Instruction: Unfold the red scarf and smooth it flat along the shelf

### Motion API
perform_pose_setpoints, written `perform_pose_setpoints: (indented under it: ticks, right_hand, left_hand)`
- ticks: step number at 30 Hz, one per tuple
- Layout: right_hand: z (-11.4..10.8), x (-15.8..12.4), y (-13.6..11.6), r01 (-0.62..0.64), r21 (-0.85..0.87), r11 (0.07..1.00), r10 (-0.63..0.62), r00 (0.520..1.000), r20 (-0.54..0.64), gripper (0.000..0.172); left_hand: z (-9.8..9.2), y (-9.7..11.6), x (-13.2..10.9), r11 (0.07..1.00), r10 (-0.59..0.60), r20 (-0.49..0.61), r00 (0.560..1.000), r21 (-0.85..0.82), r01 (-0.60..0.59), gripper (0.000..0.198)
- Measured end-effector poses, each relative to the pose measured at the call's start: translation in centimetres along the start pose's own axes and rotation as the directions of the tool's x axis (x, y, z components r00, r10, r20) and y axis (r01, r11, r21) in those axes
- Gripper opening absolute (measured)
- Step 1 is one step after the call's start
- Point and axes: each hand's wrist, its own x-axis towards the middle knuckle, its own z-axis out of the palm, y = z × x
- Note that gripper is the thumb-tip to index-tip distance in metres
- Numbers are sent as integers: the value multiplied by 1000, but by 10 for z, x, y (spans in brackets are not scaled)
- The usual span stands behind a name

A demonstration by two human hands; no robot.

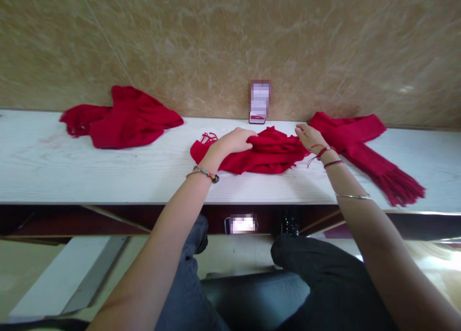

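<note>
A bunched red scarf (272, 153) with fringed ends lies on the white tabletop (108, 177) in front of me. My left hand (237, 140) rests on its left part, fingers and thumb curled round a fold of the cloth. At the scarf's right end is my right hand (310, 137), its fingers stretched out over the edge; whether they press on the cloth I cannot tell. Just right of that hand, a second red scarf (363, 151) lies loosely folded, its fringe toward the front edge. A third red scarf (129, 122) sits crumpled at the left.
A phone (259, 103) with a blurred screen leans on the marbled wall (201, 42) behind the table. Another phone (242, 224) lies on a dark shelf (118, 220) below the tabletop. My knees and a dark stool seat (255, 292) are under the front edge.
</note>
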Motion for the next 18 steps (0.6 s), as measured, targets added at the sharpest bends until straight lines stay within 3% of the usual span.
perform_pose_setpoints:
  ticks: [3, 5, 8, 10, 11, 12, 15, 16, 18]
  right_hand:
    - [6, -6, 3, -4, 77, 997, 9, 998, -67, 46]
    - [13, -14, 1, 30, 109, 994, -19, 994, -106, 49]
    - [25, -28, -8, 138, 120, 983, -128, 988, -88, 50]
    - [31, -38, -14, 186, 89, 979, -185, 983, -17, 49]
    - [34, -42, -16, 201, 63, 978, -203, 979, 27, 49]
    - [35, -45, -18, 213, 35, 976, -215, 974, 67, 50]
    - [35, -50, -21, 246, -16, 969, -242, 961, 134, 52]
    - [33, -50, -22, 253, -17, 967, -249, 959, 135, 51]
    - [29, -51, -26, 274, 0, 962, -272, 955, 119, 49]
  left_hand:
    - [-8, -19, 2, 978, -113, -193, 975, -193, 76, 39]
    - [-18, -31, 0, 942, -248, -325, 913, -300, 149, 40]
    - [-38, -50, -15, 864, -495, -455, 740, -347, 365, 44]
    - [-52, -61, -33, 789, -610, -473, 636, -284, 545, 44]
    - [-58, -67, -44, 748, -646, -467, 603, -234, 620, 44]
    - [-63, -73, -54, 676, -704, -464, 537, -209, 707, 46]
    - [-70, -89, -83, 469, -849, -347, 399, -144, 871, 55]
    - [-70, -94, -90, 421, -877, -305, 372, -110, 901, 59]
    - [-70, -100, -97, 493, -844, -205, 496, 68, 867, 64]
